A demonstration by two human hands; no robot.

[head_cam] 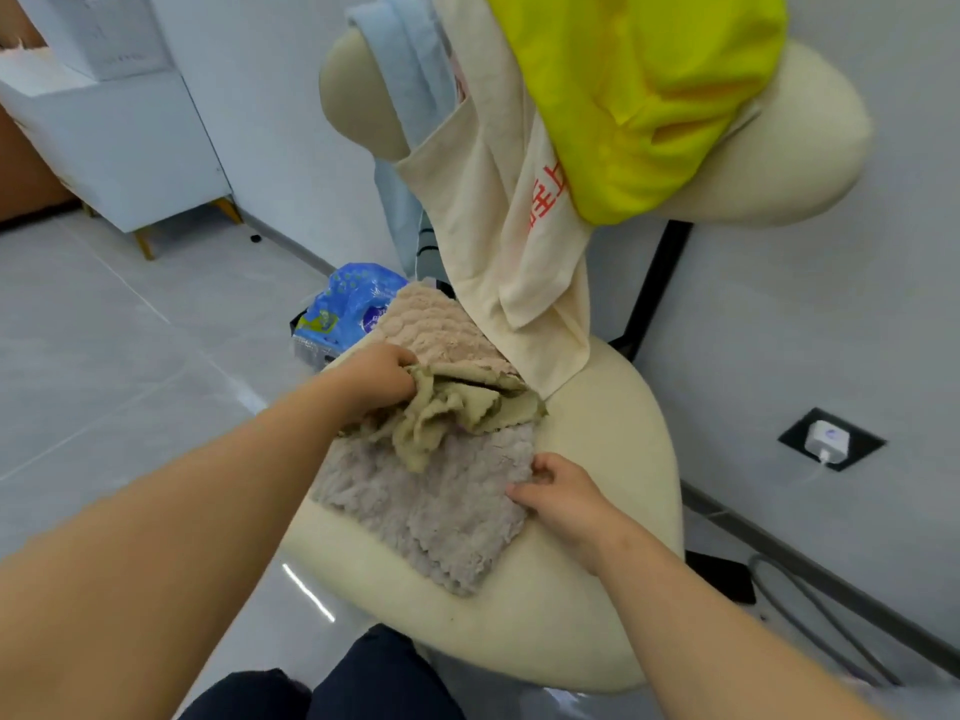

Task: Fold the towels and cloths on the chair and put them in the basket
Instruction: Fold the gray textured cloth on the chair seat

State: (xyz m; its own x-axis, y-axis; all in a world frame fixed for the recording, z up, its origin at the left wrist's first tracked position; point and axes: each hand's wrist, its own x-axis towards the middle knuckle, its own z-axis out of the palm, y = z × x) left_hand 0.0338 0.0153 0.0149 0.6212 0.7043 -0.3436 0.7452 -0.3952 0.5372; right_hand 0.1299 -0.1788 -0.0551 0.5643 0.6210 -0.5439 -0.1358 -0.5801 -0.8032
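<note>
Gripping the bunched olive cloth (447, 407), my left hand (376, 374) has its fingers curled into the cloth's left end. The rest spills rightward over the grey cloth (431, 511), which lies flat on the chair seat (597, 589). My right hand (558, 493) sits at that grey cloth's right edge, fingers bent, thumb pinching the edge. A pinkish cloth (441, 330) lies just behind the olive one. Over the chair back (779, 148) hang a cream towel (493, 226), a yellow cloth (649, 96) and a light blue towel (410, 59). A blue packet (348, 309) sits on the floor beyond the seat.
</note>
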